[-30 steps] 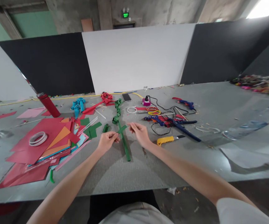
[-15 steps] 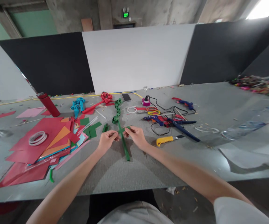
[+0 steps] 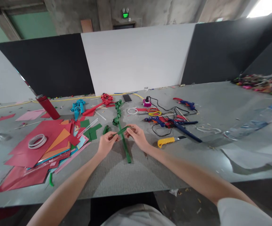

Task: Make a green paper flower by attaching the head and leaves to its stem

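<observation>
A thin green paper strip point(image 3: 122, 130) is stretched between my two hands, over a long green paper stem point(image 3: 126, 151). My left hand point(image 3: 107, 142) pinches the strip's left end, and my right hand point(image 3: 137, 137) pinches its right end. The stem lies on the table, running away from me to a chain of curled green paper point(image 3: 118, 112). Left of the hands are green paper pieces point(image 3: 93, 131) and a small folded green piece point(image 3: 106, 129). My fingertips partly hide the strip's ends.
Red paper sheets point(image 3: 34, 158) with white tape rolls point(image 3: 37, 141) lie at left, near a red bottle point(image 3: 48, 107). On the right are a yellow cutter point(image 3: 166, 142), blue-handled tools point(image 3: 185, 130), scissors point(image 3: 155, 113) and black cables. A phone point(image 3: 127, 98) lies farther back.
The strip between my fingers is tilted more, its right end raised, and shows more of its length. Both hands stay close to the stem. The whole view has shifted slightly.
</observation>
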A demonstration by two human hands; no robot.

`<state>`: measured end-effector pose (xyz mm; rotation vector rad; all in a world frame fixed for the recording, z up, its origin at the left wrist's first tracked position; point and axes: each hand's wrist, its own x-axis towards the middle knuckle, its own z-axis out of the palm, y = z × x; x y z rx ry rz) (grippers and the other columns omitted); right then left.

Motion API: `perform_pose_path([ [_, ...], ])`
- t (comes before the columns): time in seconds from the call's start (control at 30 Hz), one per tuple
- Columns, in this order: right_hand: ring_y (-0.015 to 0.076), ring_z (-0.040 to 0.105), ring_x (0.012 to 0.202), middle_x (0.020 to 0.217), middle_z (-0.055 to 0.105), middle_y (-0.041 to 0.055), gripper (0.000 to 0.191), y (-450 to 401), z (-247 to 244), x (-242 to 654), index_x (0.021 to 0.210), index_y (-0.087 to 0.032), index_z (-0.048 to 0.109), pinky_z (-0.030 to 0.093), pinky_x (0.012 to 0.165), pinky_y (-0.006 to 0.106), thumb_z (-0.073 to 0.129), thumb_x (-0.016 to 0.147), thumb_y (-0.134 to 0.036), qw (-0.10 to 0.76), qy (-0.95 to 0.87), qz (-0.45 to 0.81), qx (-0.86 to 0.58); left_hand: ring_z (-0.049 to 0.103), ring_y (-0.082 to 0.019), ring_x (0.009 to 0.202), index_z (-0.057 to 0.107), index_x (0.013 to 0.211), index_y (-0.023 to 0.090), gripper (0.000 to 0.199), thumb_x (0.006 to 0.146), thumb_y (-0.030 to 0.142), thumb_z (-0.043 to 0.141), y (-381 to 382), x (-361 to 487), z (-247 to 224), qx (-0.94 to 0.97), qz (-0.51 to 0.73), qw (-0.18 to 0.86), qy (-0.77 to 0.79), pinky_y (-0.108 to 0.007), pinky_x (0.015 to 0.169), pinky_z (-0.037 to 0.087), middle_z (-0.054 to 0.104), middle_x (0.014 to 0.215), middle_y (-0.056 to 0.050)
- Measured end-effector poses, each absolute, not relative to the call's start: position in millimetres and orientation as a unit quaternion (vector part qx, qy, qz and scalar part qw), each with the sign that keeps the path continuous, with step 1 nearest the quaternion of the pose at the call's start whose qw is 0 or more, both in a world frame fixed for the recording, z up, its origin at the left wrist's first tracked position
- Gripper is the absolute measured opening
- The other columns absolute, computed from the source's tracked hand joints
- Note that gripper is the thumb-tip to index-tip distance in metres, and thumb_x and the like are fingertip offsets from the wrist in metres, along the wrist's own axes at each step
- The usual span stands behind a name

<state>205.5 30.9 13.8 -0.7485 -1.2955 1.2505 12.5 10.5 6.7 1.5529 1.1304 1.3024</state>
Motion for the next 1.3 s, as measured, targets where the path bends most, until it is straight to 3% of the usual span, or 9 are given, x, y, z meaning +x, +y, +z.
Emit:
perform_pose_path([
  [0.2, 0.0138, 0.061, 0.058, 0.064, 0.066, -0.0008, 0.039, 33.7, 10.0, 204.2, 0.094, -0.018, 0.063, 0.05, 0.06, 0.029, 0.071, 0.08, -0.054, 0.544, -0.569, 0.511, -0.345, 0.071, -0.019, 0.072, 0.071, 0.09, 0.017, 0.024, 0.088, 0.04, 0.062, 3.6, 13.1, 9.3, 0.689, 0.473, 0.304, 0.457, -0.027, 0.069, 0.055, 0.075, 0.078, -0.006],
  [0.4, 0.0145, 0.061, 0.063, 0.07, 0.063, -0.0002, 0.033, 25.7, 13.1, 205.3, 0.093, -0.02, 0.064, 0.051, 0.062, 0.029, 0.066, 0.084, -0.051, 0.53, -0.613, 0.471, -0.348, 0.072, -0.019, 0.073, 0.071, 0.098, 0.019, 0.021, 0.09, 0.036, 0.06, -1.1, 15.8, 15.1, 0.723, 0.446, 0.284, 0.445, -0.027, 0.069, 0.054, 0.075, 0.085, -0.005],
  [0.6, 0.0153, 0.061, 0.067, 0.076, 0.063, 0.001, 0.031, 24.7, 9.9, 205.3, 0.098, -0.021, 0.063, 0.051, 0.063, 0.028, 0.066, 0.085, -0.049, 0.533, -0.614, 0.481, -0.33, 0.074, -0.02, 0.072, 0.07, 0.104, 0.018, 0.026, 0.088, 0.038, 0.062, 1.6, 16.5, 11.4, 0.695, 0.449, 0.335, 0.45, -0.03, 0.068, 0.058, 0.076, 0.086, -0.006],
  [0.9, 0.0147, 0.057, 0.062, 0.07, 0.058, -0.0013, 0.033, 22.7, 11.6, 206.0, 0.106, -0.022, 0.061, 0.048, 0.061, 0.028, 0.066, 0.085, -0.048, 0.544, -0.618, 0.461, -0.331, 0.074, -0.021, 0.073, 0.068, 0.099, 0.017, 0.031, 0.081, 0.042, 0.071, -0.2, 24.7, 9.0, 0.647, 0.433, 0.475, 0.412, -0.033, 0.071, 0.061, 0.077, 0.082, -0.007],
  [1.0, 0.0136, 0.055, 0.062, 0.072, 0.057, -0.0014, 0.031, 21.4, 12.9, 206.5, 0.105, -0.022, 0.062, 0.047, 0.06, 0.027, 0.066, 0.086, -0.047, 0.535, -0.631, 0.456, -0.328, 0.073, -0.02, 0.071, 0.069, 0.098, 0.016, 0.03, 0.083, 0.042, 0.069, -2.9, 26.1, 11.5, 0.659, 0.42, 0.47, 0.411, -0.031, 0.069, 0.059, 0.076, 0.084, -0.007],
  [1.13, 0.014, 0.055, 0.064, 0.073, 0.057, -0.0009, 0.032, 20.9, 12.6, 206.5, 0.104, -0.021, 0.063, 0.045, 0.061, 0.026, 0.066, 0.086, -0.047, 0.509, -0.662, 0.434, -0.339, 0.069, -0.017, 0.067, 0.069, 0.083, 0.015, 0.035, 0.092, 0.046, 0.055, -4.8, 26.0, 17.1, 0.675, 0.413, 0.464, 0.397, -0.027, 0.064, 0.054, 0.073, 0.078, -0.007],
  [1.3, 0.0148, 0.056, 0.069, 0.076, 0.058, 0.0002, 0.031, 19.6, 11.9, 206.0, 0.106, -0.021, 0.063, 0.045, 0.064, 0.027, 0.065, 0.088, -0.046, 0.493, -0.682, 0.425, -0.334, 0.064, -0.016, 0.064, 0.066, 0.074, 0.017, 0.035, 0.092, 0.044, 0.056, -5.0, 25.2, 21.8, 0.695, 0.397, 0.441, 0.407, -0.025, 0.063, 0.049, 0.069, 0.069, -0.004],
])
